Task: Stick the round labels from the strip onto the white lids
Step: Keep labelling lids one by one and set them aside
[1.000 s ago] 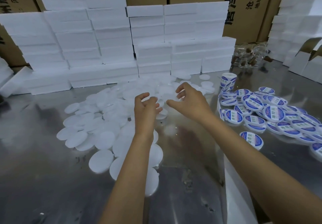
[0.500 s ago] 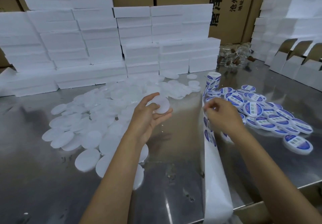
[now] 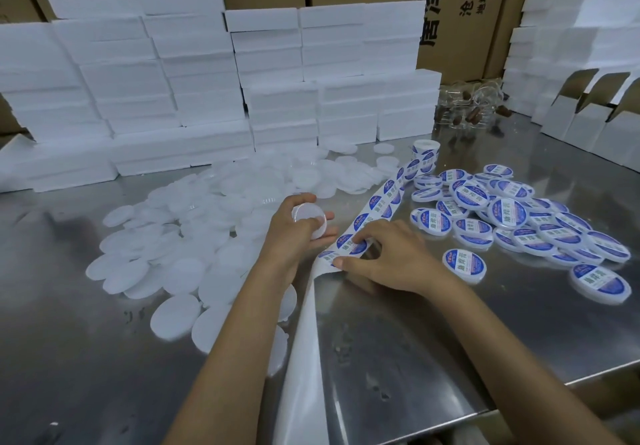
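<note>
My left hand point(image 3: 294, 237) grips one white lid point(image 3: 310, 218) above the steel table, just left of the label strip point(image 3: 384, 199). That strip runs from a roll point(image 3: 425, 154) at the back down to the table's front edge, its blue round labels facing up. My right hand point(image 3: 391, 257) pinches the strip's edge at a blue label point(image 3: 356, 245) with thumb and fingers. Several plain white lids point(image 3: 194, 237) lie heaped to the left. Several labelled lids point(image 3: 509, 216) lie to the right.
Stacked white foam blocks point(image 3: 207, 81) line the back, with brown cartons point(image 3: 460, 12) behind them. Open white boxes point(image 3: 595, 122) stand at the right. Clear jars point(image 3: 471, 105) sit at the back right. The steel table point(image 3: 415, 340) ends at a front edge on the lower right.
My left hand took a white lid from the pile and brought it close to the strip. My right hand moved from the pile onto the strip and now pinches at a label.
</note>
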Motion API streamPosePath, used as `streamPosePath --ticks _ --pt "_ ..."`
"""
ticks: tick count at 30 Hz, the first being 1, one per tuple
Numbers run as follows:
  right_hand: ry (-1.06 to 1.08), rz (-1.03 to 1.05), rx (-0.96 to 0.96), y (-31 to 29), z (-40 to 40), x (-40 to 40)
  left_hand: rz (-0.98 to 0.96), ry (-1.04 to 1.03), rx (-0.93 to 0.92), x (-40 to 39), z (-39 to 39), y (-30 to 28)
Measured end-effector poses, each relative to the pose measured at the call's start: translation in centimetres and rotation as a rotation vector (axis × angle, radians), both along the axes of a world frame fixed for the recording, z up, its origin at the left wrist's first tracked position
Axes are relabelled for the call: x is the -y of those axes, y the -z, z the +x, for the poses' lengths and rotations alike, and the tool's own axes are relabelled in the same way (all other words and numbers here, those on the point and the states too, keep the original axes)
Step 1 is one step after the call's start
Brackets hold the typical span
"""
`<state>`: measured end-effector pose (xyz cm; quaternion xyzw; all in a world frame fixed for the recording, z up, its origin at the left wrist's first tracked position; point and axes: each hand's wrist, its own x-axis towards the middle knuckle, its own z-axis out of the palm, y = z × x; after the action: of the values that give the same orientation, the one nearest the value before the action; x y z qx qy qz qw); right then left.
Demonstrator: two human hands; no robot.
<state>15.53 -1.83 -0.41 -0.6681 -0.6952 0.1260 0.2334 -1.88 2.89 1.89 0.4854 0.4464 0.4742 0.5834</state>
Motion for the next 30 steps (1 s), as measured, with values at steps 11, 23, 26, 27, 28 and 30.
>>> streamPosePath --ticks 11,23,26,27,28,30 --pt "0.000 0.045 -0.196 0.1 -2.4 0.1 -0.062 0.107 -0.160 0.4 0.0 -0.1" --pt "0.015 0.022 -0.153 0.3 -1.2 1.1 0.003 0.137 -0.178 0.8 0.8 0.2" --pt "-0.006 0.017 -0.133 0.4 -1.1 1.3 0.016 0.132 -0.178 0.8 1.1 0.3" --pt "-0.011 0.013 -0.141 0.4 -1.0 1.4 0.020 0.127 -0.167 0.7 1.1 0.3" --pt "-0.016 0.008 -0.156 0.3 -0.9 1.4 0.027 0.123 -0.162 0.7 1.2 0.3" --pt "-0.026 0.000 -0.184 0.2 -0.7 1.5 0.050 0.126 -0.182 0.6 1.3 0.5"
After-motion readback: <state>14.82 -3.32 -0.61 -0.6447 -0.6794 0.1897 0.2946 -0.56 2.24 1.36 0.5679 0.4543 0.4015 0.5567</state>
